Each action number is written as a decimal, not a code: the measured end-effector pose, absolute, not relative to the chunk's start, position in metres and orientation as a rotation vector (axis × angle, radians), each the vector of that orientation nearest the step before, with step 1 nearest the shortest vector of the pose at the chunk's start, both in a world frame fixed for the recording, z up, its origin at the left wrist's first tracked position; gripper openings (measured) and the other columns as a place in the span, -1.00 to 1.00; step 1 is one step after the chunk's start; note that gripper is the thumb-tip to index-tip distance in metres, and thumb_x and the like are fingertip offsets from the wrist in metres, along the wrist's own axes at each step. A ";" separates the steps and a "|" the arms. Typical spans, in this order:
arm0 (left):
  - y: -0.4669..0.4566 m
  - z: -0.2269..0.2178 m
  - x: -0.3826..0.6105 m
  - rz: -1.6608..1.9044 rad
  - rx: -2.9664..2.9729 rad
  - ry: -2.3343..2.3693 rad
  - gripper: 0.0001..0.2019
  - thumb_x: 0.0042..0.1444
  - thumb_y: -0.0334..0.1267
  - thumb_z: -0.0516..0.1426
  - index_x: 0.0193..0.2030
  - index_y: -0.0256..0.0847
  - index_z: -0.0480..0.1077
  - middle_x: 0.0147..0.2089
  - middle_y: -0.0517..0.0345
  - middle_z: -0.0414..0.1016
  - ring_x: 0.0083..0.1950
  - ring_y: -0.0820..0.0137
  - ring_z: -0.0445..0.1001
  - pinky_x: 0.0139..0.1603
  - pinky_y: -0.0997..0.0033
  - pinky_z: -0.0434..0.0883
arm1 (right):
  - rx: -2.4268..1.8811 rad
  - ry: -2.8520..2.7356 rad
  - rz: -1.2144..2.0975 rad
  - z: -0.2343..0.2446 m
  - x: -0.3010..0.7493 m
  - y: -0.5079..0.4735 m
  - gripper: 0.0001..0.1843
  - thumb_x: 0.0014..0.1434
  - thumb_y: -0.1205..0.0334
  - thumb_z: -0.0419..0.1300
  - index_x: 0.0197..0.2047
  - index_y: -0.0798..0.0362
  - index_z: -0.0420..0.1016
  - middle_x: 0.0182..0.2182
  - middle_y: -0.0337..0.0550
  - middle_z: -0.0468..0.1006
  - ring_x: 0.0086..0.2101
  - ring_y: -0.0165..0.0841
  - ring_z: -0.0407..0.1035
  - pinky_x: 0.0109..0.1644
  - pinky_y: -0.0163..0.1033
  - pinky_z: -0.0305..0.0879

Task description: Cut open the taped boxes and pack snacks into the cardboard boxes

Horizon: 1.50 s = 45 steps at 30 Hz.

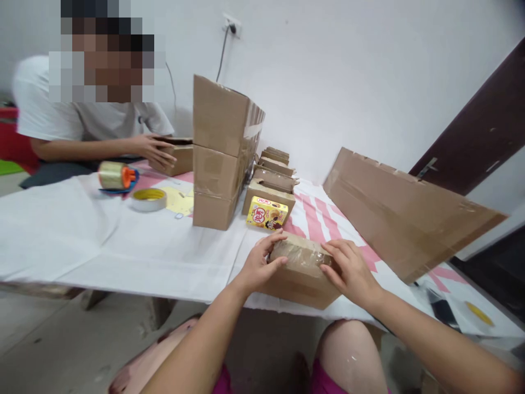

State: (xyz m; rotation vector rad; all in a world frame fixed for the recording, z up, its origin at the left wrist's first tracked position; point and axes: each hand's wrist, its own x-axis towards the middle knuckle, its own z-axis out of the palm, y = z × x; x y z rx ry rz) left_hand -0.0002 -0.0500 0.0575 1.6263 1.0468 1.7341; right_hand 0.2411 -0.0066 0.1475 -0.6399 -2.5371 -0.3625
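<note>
A small cardboard box point(301, 284) with clear, wrinkled tape over its top sits at the table's front edge. My left hand point(264, 260) grips its left end, thumb and fingers on the upper edge. At the opposite end my right hand point(350, 271) has its fingers curled over the top corner, so the box is held between both hands. Just behind it, a yellow snack carton point(266, 213) leans against the nearest of several open cardboard boxes point(268, 194) lined up in a row.
Stacked cardboard boxes point(215, 172) form a tall wall left of centre. A large cardboard sheet point(406, 208) stands at the right. On the left lie a tape dispenser point(117, 176) and a tape roll point(148, 200). A co-worker's hand point(153, 152) rests on another box point(180, 160).
</note>
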 end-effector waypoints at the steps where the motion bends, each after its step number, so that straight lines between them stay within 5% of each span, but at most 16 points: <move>1: -0.050 0.057 0.000 1.738 1.619 1.047 -0.55 0.07 -0.17 0.21 0.11 -0.17 0.32 0.28 -0.14 0.27 0.32 0.12 0.22 0.28 0.09 0.21 | -0.626 -2.540 -0.359 0.147 0.239 -0.006 -0.65 0.23 0.22 0.15 0.09 0.03 0.34 -0.06 0.03 0.47 -0.03 -0.12 0.30 0.04 0.09 0.30; 21: -0.051 0.061 0.001 1.769 1.659 1.083 -0.57 0.09 -0.22 0.19 0.12 -0.15 0.32 0.17 -0.05 0.38 0.23 0.16 0.33 0.19 0.13 0.31 | -0.459 -2.497 -0.478 0.145 0.239 -0.004 -0.80 0.23 0.36 0.13 -0.11 -0.01 0.51 -0.21 -0.10 0.58 -0.15 -0.24 0.38 -0.05 -0.06 0.31; 28: -0.051 0.062 0.001 1.773 1.645 1.054 -0.56 0.08 -0.23 0.19 0.13 -0.15 0.31 0.20 -0.05 0.37 0.22 0.16 0.33 0.19 0.15 0.32 | -0.541 -2.466 -0.292 0.149 0.231 -0.002 -0.82 0.24 0.32 0.13 -0.08 0.04 0.45 -0.27 -0.08 0.56 -0.23 -0.26 0.38 -0.13 -0.09 0.33; 36: -0.052 0.062 0.002 1.766 1.646 1.058 -0.56 0.08 -0.25 0.19 0.13 -0.17 0.31 0.19 -0.06 0.36 0.22 0.16 0.34 0.17 0.19 0.33 | -0.601 -2.463 -0.311 0.151 0.216 0.000 -0.85 0.26 0.31 0.08 -0.32 0.06 0.45 -0.39 -0.11 0.49 -0.29 -0.26 0.32 -0.18 -0.13 0.25; 42: -0.053 0.061 0.002 1.797 1.708 1.043 -0.47 0.12 -0.26 0.17 0.24 -0.11 0.21 0.25 -0.04 0.31 0.24 0.18 0.30 0.22 0.17 0.29 | -0.575 -2.501 -0.501 0.151 0.213 0.001 -0.83 0.26 0.32 0.06 -0.36 0.08 0.42 -0.41 -0.10 0.46 -0.30 -0.27 0.27 -0.17 -0.14 0.20; 45: -0.052 0.061 0.002 1.797 1.847 1.047 -0.57 0.14 -0.31 0.12 0.18 -0.05 0.32 0.20 0.01 0.37 0.24 0.18 0.29 0.26 0.09 0.23 | -0.542 -2.536 -0.640 0.150 0.212 0.000 -0.83 0.26 0.34 0.06 -0.36 0.07 0.41 -0.41 -0.09 0.45 -0.30 -0.25 0.25 -0.17 -0.14 0.18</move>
